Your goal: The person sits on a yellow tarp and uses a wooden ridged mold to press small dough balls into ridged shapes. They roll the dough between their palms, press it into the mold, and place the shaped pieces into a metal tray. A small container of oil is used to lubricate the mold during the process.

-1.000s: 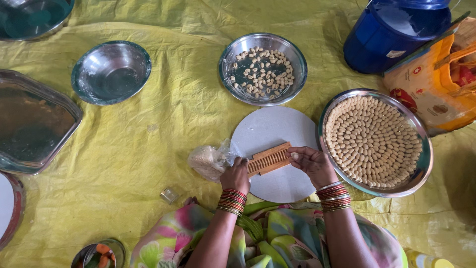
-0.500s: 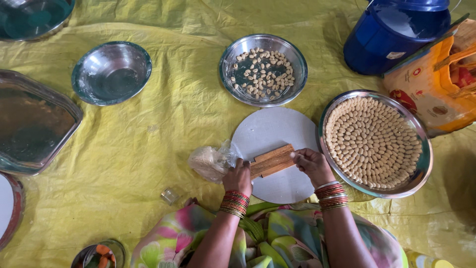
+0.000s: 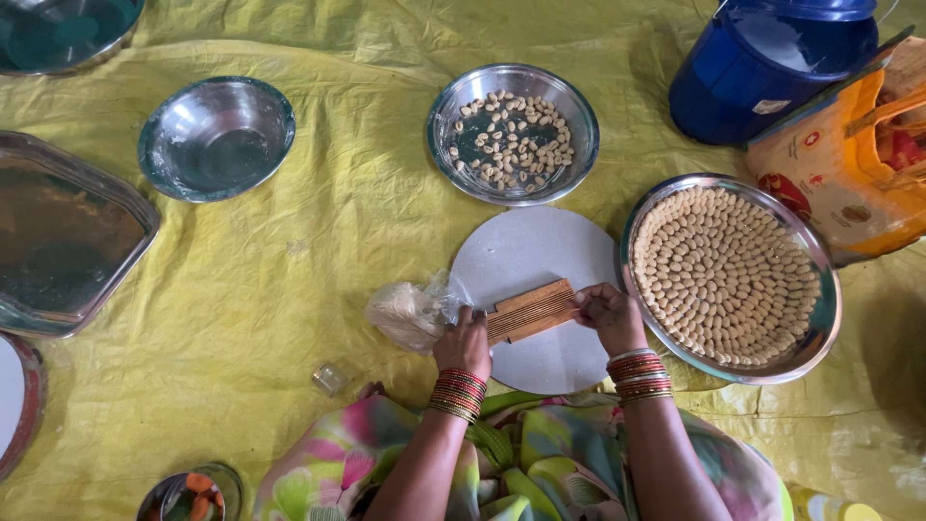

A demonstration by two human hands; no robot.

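A ridged wooden board (image 3: 530,311) lies tilted on a round white disc (image 3: 526,259) in front of me. My left hand (image 3: 464,342) grips the board's left end, fingers closed. My right hand (image 3: 609,315) is closed at the board's right end, fingers curled as if pinching something small that I cannot make out. A clear plastic bag of dough (image 3: 410,313) sits just left of my left hand. A steel plate (image 3: 821,318) packed with several rows of small shaped dough pieces lies right of my right hand. A steel bowl (image 3: 449,104) of loose pale pieces sits beyond the disc.
A yellow sheet (image 3: 289,251) covers the floor. An empty steel bowl (image 3: 216,137) and a steel tray (image 3: 58,236) lie at the left. A blue bucket (image 3: 757,68) and an orange bag (image 3: 849,164) stand at the back right. A small clear cube (image 3: 330,378) lies near my left knee.
Both hands stay at the ends of the ridged board. The right hand has shifted very slightly; nothing else has moved.
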